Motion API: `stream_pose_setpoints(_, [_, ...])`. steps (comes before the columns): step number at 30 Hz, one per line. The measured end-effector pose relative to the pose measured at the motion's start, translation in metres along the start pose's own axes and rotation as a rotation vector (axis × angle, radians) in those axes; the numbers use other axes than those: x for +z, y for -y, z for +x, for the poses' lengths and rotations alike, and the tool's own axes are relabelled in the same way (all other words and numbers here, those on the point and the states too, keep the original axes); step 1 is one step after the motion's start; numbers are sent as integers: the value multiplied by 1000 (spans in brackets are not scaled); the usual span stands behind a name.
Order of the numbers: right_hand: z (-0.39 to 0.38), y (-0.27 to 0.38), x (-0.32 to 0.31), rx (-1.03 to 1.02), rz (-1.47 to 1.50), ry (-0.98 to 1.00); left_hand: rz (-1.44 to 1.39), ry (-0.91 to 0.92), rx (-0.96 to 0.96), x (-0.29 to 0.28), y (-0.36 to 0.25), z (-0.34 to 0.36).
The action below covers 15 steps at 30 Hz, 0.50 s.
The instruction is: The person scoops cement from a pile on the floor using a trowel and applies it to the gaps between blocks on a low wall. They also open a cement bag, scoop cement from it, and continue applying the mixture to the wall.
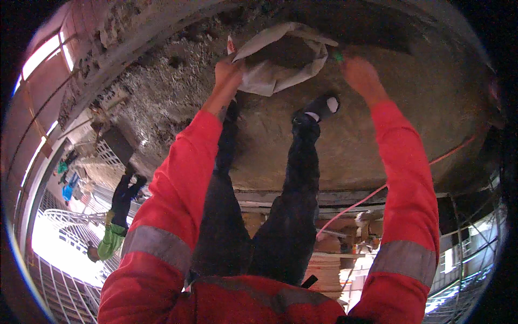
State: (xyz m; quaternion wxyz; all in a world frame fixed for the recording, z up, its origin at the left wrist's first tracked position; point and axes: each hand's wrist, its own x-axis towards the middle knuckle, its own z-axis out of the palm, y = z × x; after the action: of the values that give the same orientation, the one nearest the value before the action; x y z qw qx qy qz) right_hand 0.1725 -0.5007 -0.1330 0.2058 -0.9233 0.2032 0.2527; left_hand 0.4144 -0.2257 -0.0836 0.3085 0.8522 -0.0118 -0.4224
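A whitish sack (262,79) is stretched between my hands at the far side, its mouth spread into a wide ring around a dark middle. My left hand (229,74) is closed on the left end of its rim, where a red-and-white corner sticks up. At the opposite end, my right hand (360,74) is closed at the rim, with a small green patch (338,55) by its fingertips. Shadow hides the finer finger placement. Below the sack, my foot in a dark sandal (322,108) stands on the brown floor (367,135).
Rough, lumpy grey rubble (162,81) covers the ground on the left. A pink hose or cord (353,205) runs behind my right arm. Another person in a green top (112,237) is at the far left, beside metal bars (59,270). Stacked boards (324,270) show behind my legs.
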Motion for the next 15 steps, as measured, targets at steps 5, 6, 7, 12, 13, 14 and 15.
stream_pose_setpoints(5, [33, 45, 5, -53, 74, -103, 368, -7, 339, 7, -5, 23])
stream_pose_setpoints(6, [31, 50, 2, -120, 80, -101, 425, -3, 475, 5, -7, 24])
stream_pose_setpoints(7, [26, 55, -1, -187, 85, -100, 249, -3, 344, 6, -10, 26])
stream_pose_setpoints(12, [14, 63, 12, -69, -47, 129, 62, 27, 107, 3, -13, 26])
stream_pose_setpoints(13, [18, 66, 19, -24, -25, 142, 96, 44, 114, 3, -11, 27])
stream_pose_setpoints(14, [23, 72, 27, 80, 34, 98, 94, 66, 119, 2, -8, 28])
stream_pose_setpoints(15, [30, 77, 34, 201, 86, 90, 175, 48, 280, 3, -6, 30])
